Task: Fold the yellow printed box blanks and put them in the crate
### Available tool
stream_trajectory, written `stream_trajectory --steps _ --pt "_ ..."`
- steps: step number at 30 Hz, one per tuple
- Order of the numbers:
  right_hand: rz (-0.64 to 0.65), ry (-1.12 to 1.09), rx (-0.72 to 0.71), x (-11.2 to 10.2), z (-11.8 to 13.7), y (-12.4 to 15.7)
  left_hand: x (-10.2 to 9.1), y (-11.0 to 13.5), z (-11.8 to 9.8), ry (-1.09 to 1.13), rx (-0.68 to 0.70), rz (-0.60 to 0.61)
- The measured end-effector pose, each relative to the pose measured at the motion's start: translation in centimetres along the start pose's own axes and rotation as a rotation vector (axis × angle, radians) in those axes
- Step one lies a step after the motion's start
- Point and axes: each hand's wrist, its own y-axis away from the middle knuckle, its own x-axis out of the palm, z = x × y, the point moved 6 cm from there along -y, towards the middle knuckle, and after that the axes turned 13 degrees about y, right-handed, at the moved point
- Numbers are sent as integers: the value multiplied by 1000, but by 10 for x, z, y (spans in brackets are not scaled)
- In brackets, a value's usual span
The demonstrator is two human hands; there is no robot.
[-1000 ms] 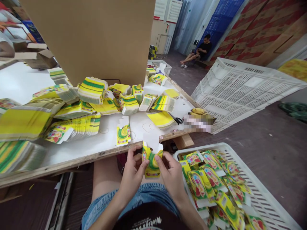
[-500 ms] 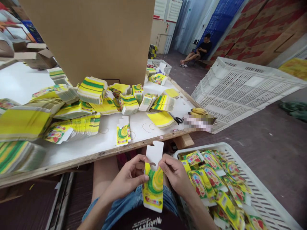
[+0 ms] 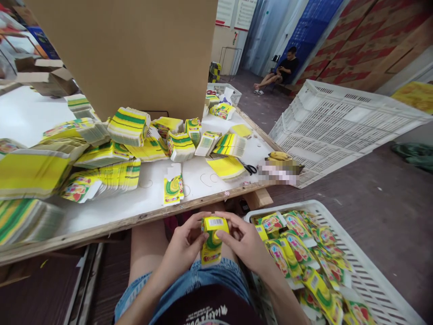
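Over my lap I hold a small yellow and green printed carton (image 3: 211,241) upright between both hands. My left hand (image 3: 184,246) grips its left side with the fingers curled around it. My right hand (image 3: 245,243) holds the right side, thumb pressed on the folded top flap, which shows a barcode. A flat carton blank (image 3: 173,186) lies on the white table (image 3: 135,205) just in front of my hands. To my right, a white plastic crate (image 3: 365,271) holds several folded cartons (image 3: 297,253) of the same print.
Stacks of flat yellow blanks (image 3: 101,153) cover the table, with scissors (image 3: 249,169) near its right edge. A tall cardboard sheet (image 3: 128,49) stands behind them. A second white crate (image 3: 338,122) leans on the floor. A person (image 3: 280,72) sits far back.
The white top flap that stood up from the carton has been folded down and closed. The carton now looks shorter and box-shaped, and both hands have moved slightly upward around it.
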Motion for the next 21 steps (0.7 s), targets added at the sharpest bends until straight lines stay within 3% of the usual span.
stream_trajectory --steps 3,10,15,18,20,21 --pt "14 11 87 6 -2 -1 5 0 0 30 -27 26" --pt "14 142 78 8 1 -2 1 -6 -5 165 -73 -37" --pt "-127 168 2 0 6 -2 13 -7 -2 113 -61 -22" --pt "-171 260 2 -24 1 6 13 -16 -8 -96 1 32" --pt "-284 498 42 -58 -9 19 -9 -28 -22 -396 120 -96" --pt "-348 650 81 -76 -15 28 -27 -34 -32 -591 184 -228"
